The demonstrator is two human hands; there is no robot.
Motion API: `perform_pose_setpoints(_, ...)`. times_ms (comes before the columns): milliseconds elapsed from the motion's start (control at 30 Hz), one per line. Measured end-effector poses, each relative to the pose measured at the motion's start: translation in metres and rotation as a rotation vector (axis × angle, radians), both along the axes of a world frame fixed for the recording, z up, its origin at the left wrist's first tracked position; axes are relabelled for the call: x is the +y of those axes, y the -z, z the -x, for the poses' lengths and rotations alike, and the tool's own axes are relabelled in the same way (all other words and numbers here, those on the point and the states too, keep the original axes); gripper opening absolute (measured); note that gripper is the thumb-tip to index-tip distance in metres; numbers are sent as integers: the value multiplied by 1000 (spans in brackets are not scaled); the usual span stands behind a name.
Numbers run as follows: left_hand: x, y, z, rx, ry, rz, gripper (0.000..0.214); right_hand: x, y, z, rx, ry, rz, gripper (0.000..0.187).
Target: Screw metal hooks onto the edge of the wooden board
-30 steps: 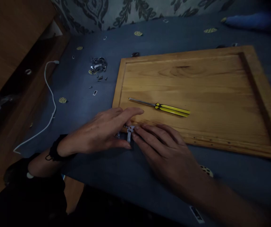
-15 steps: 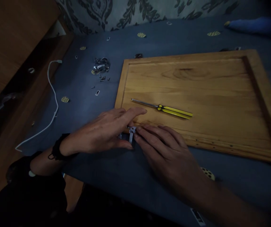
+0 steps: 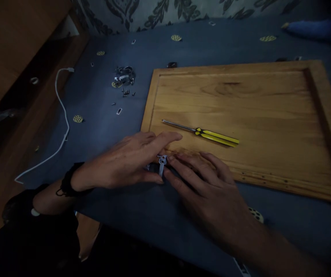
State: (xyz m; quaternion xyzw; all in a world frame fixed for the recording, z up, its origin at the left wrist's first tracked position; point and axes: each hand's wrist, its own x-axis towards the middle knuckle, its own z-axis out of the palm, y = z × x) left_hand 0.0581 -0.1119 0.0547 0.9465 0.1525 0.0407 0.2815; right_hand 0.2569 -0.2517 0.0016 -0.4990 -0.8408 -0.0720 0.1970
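Note:
A small metal cabinet hinge (image 3: 162, 159) sits at the near left corner of a framed wooden panel (image 3: 211, 96). My left hand (image 3: 119, 161) reaches around it from the left, with the thumb low and a finger stretched over the panel's edge. On its right side, my right hand (image 3: 208, 188) presses its fingertips against the hinge and the panel's near edge. The undersides of both hands' fingers are hidden. A yellow and black screwdriver (image 3: 200, 132) lies on the panel just beyond the hands, its tip pointing left.
Beyond the left hand, more metal hinges (image 3: 124, 75) lie in a pile, with several loose screws (image 3: 126, 93) near them on the blue patterned cloth (image 3: 102, 96). A white cable (image 3: 64, 111) curves along the left side. A blue object (image 3: 312, 29) lies at the far right.
The view has shifted slightly. Both hands stay at the hinge, and nothing has been picked up or let go.

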Motion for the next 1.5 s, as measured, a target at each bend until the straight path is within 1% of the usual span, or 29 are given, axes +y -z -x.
perform_pose_setpoints(100,3,-7,2,13,29,-8,85,1,-2,-1,-8,-9,-9,40)
perform_pose_setpoints(167,8,-15,4,4,34,-5,82,1,-2,-1,-7,-12,-17,39)
perform_pose_setpoints(267,20,-26,9,-8,-41,3,68,2,-1,-2,-19,-17,-10,36)
perform_pose_setpoints(333,28,-29,14,1,-81,8,68,2,0,-2,-25,-11,0,33)
perform_pose_setpoints(400,34,-28,17,7,-81,19,74,2,1,-3,-21,-11,2,30)
perform_pose_setpoints(467,35,-24,18,10,-51,47,76,3,1,-4,-21,-25,1,30)
perform_pose_setpoints(600,26,-16,15,8,31,87,78,4,-1,-4,-49,-22,-16,28)
perform_pose_setpoints(767,13,-9,10,-32,42,46,79,4,-1,-3,-38,-19,-28,28)
perform_pose_setpoints(867,9,-8,7,-10,58,6,80,3,-1,-2,-29,-11,-11,30)
perform_pose_setpoints(1000,5,-8,4,-26,74,-15,75,2,0,-2,-19,-11,8,30)
perform_pose_setpoints(1300,3,1,2,-80,45,-38,75,2,-1,-2,-19,-27,9,33)
perform_pose_setpoints(1500,2,0,2,-26,0,-48,75,1,0,-1,-5,-22,38,37)
